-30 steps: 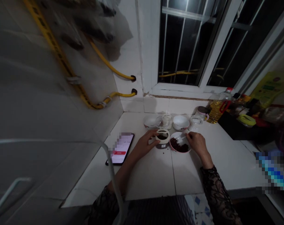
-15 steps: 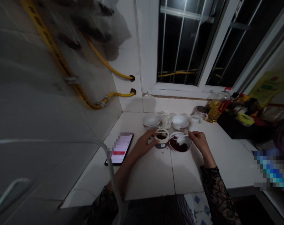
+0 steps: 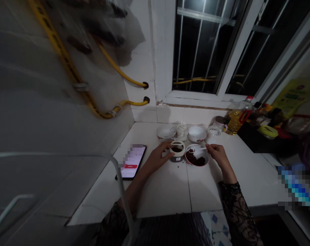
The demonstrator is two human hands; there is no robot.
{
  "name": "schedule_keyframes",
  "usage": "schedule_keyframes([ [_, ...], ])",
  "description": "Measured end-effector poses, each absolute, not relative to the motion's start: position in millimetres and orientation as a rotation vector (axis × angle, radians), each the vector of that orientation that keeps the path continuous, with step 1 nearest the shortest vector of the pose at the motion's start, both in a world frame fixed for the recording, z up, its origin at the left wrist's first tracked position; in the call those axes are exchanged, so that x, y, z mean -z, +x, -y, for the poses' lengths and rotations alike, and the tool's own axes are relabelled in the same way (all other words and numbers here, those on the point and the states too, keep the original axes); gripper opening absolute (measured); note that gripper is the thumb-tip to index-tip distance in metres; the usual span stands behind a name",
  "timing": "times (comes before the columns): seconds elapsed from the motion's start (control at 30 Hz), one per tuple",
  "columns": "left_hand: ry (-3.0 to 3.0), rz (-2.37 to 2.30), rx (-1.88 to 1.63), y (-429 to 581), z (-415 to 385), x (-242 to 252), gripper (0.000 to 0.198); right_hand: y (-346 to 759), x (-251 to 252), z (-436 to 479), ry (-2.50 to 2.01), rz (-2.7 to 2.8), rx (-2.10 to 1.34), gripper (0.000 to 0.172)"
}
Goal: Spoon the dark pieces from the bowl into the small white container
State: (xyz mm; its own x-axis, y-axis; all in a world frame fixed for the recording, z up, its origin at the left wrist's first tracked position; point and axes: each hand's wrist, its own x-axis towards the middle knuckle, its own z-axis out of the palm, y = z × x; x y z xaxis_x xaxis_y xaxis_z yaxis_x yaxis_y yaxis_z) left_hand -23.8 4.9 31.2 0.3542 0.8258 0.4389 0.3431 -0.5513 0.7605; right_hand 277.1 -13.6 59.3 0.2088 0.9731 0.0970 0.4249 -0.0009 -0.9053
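Note:
My left hand [image 3: 161, 154] is closed around the left side of a small clear jar [image 3: 177, 158] with a pale rim, which stands on the counter with dark reddish bits inside. Just right of it is a white bowl [image 3: 207, 159] with a pinkish rim, part filled with dark red-brown bits [image 3: 195, 158]. Between thumb and fingers, my right hand [image 3: 217, 154] pinches the handle of a white spoon [image 3: 201, 148]. The spoon's head is inside the bowl, over its left part, and I cannot tell whether it carries anything. A few crumbs lie before the jar.
Behind stand two white bowls [image 3: 197, 133], pale-lidded jars [image 3: 212, 134] and a cup with a dark lid [image 3: 220, 122]. An oil bottle [image 3: 235, 119] is at the back right. A lit phone [image 3: 133, 162] lies left of my left forearm. A pale curved bar [image 3: 122, 188] crosses the near left.
The view has shifted very slightly. Both hands, the jar, the spoon and the bowl keep nearly the same places relative to each other.

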Motion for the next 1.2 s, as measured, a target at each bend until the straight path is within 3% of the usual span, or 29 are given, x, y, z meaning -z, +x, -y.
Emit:
schedule_keyframes([
  [1.2,2.065,-1.013,-1.146,-23.4,-6.3,-27.1,0.024,273.7,-59.5,13.2,-1.544,1.297,-0.835,0.058],
])
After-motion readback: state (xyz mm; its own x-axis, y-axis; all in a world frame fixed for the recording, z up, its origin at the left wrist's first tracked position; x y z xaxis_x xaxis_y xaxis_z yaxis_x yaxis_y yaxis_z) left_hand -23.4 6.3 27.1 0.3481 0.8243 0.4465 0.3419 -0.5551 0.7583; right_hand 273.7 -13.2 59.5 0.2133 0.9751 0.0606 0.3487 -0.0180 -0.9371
